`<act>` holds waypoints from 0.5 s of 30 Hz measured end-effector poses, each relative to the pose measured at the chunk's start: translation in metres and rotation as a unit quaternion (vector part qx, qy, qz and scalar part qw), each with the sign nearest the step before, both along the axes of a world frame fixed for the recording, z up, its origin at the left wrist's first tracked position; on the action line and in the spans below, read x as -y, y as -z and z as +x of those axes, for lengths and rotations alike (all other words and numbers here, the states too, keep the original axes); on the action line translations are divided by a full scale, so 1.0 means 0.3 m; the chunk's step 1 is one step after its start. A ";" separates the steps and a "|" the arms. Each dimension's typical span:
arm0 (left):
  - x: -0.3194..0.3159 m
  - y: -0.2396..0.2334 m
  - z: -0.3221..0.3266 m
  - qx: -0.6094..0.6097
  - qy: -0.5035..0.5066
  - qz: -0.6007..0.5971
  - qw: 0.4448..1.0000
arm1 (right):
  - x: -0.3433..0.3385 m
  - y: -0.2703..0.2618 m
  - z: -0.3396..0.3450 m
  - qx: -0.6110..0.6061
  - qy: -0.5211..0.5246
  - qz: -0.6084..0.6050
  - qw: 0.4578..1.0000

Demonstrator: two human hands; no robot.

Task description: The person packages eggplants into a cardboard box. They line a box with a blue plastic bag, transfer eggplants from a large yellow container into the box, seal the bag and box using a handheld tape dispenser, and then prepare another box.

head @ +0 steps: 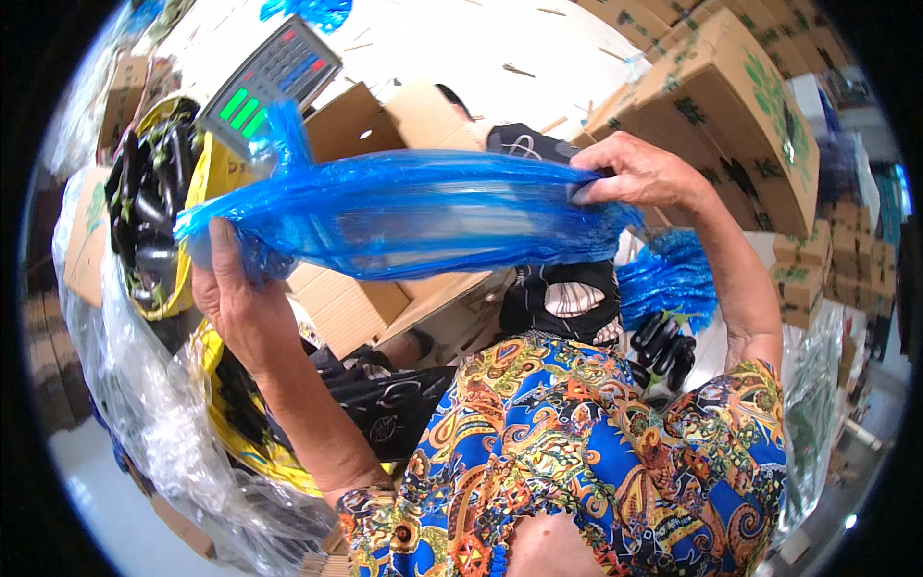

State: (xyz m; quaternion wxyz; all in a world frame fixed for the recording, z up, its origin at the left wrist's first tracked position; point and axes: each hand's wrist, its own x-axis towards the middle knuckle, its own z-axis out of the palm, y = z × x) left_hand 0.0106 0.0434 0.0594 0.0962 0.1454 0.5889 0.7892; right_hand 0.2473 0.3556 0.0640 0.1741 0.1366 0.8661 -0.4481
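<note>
A thin blue plastic bag is stretched sideways between my two hands. My left hand grips its left end, and my right hand pinches its right end between thumb and fingers. Behind and below the bag is an open cardboard box, partly hidden by it. A digital scale's keypad and display panel stands just beyond the bag's left part. Left of my left hand, a yellow bag holds dark purple eggplants.
A large closed cardboard carton stands at the upper right. More blue plastic bags and several eggplants lie beside my right side. Clear plastic sheeting and another yellow bag with eggplants are at the lower left.
</note>
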 end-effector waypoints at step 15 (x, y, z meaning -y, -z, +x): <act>0.295 -0.128 0.051 0.136 -0.060 0.151 0.977 | 0.459 0.267 -0.729 -0.207 -0.019 -0.215 0.954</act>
